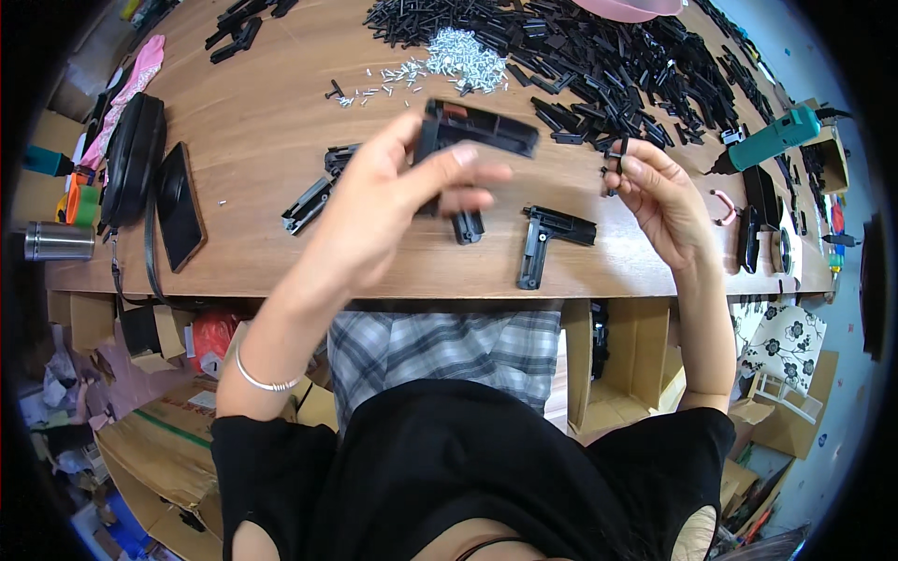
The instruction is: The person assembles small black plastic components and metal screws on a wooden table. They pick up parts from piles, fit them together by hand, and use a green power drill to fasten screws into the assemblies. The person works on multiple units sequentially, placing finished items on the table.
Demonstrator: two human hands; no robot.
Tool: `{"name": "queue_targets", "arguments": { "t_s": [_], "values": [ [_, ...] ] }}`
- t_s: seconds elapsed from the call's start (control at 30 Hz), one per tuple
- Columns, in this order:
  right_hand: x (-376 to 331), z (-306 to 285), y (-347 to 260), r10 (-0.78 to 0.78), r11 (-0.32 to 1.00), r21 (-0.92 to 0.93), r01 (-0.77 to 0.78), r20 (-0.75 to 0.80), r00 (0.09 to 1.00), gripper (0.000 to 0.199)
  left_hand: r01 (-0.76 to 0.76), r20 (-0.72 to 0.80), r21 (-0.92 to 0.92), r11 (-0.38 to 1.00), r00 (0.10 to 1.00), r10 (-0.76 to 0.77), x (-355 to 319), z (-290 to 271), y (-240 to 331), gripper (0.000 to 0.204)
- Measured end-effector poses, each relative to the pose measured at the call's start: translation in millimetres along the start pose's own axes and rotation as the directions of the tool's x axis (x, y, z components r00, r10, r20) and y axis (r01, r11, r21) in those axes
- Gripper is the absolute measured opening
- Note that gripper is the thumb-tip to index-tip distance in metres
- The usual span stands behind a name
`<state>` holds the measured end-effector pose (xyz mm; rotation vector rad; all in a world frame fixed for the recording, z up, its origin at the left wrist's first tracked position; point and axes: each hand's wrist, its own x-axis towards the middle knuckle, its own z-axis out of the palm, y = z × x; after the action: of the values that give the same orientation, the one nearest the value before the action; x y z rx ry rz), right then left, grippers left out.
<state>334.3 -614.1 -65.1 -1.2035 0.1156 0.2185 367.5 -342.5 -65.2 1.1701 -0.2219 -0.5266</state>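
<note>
My left hand (374, 192), slightly blurred, is closed around a black pistol-shaped plastic shell (486, 128) raised over the table. Between the thumb and fingers of my right hand (662, 196) is a small black plastic part (615, 168), held to the right of that shell and apart from it. Below and between my hands, a pistol-shaped half shell (535, 248) lies on the wooden table (281, 122). One more black piece (468, 227) shows just under my left hand, which partly hides it. Left of my wrist lies another black shell (307, 206), also partly covered.
Heaped black plastic parts (617, 65) and a pile of silver screws (465, 61) occupy the far side. At right lies a teal electric screwdriver (772, 138). A phone (181, 208), a black case (136, 159) and a steel cup (59, 241) are at left.
</note>
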Motion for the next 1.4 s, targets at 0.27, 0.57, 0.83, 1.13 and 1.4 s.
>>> {"name": "queue_targets", "arguments": {
  "t_s": [0.27, 0.57, 0.83, 1.13, 1.4],
  "values": [
    [-19.2, 46.2, 9.3, 0.072, 0.988, 0.128, -0.089, 0.13, 0.989, 0.032, 0.088, -0.068, -0.212, 0.973, 0.992, -0.105, -44.9, 19.6, -23.9, 0.045],
    [-36.3, 60.6, 25.2, -0.249, 0.951, -0.123, 0.284, 0.24, 0.938, 0.017, 0.005, -0.058, -0.239, 0.971, 0.998, -0.019, -62.1, 27.9, -41.2, 0.028],
    [-47.4, 88.9, 25.4, -0.522, -0.179, -0.771, 0.611, 0.601, 0.605, 0.03, -0.064, -0.019, -0.024, 0.998, 0.998, 0.063, -70.3, 35.3, -46.8, 0.034],
    [-51.5, 87.7, 24.2, -0.522, 0.198, -0.758, 0.622, 0.456, 0.721, 0.027, -0.325, -0.011, 0.535, 0.78, 0.92, 0.391, -72.6, 39.2, -51.5, 0.031],
    [-48.0, 66.0, 42.7, 0.124, 0.927, 0.301, -0.224, 0.318, 0.94, 0.022, -0.436, 0.22, 0.558, 0.707, 0.898, 0.38, -72.7, 35.8, -41.9, 0.037]
  ]
}}
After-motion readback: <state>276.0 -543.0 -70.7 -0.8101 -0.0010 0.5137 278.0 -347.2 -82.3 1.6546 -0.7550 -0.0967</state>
